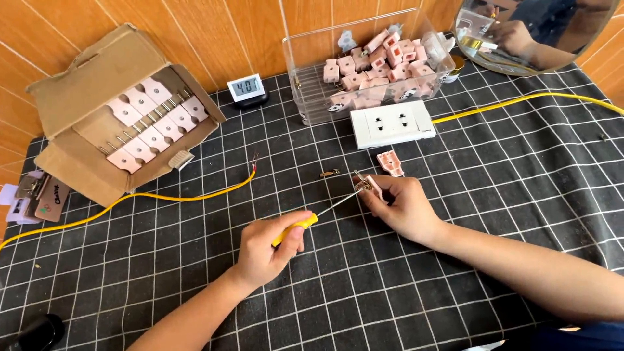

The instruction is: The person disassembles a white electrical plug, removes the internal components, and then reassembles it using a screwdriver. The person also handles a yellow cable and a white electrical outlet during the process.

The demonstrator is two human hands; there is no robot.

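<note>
My left hand point(266, 247) grips a yellow-handled screwdriver point(296, 229), its thin shaft reaching up and right to a small pink plug part point(372, 184) pinched in the fingers of my right hand point(400, 205). The screwdriver tip meets that part. Another pink plug half point(389, 162) lies on the checked black cloth point(455, 260) just above my right hand. A small brass piece point(330, 173) lies loose to the left of it. A yellow wire point(188, 194) with a bared end runs across the cloth toward the left.
A white socket strip point(392, 123) with a yellow cable point(520, 101) sits behind the hands. A clear box point(305, 71) holds several pink plugs. A cardboard box point(78, 97) with pink plugs stands at the left, a small digital display point(246, 88) beside it, a round mirror point(533, 32) top right.
</note>
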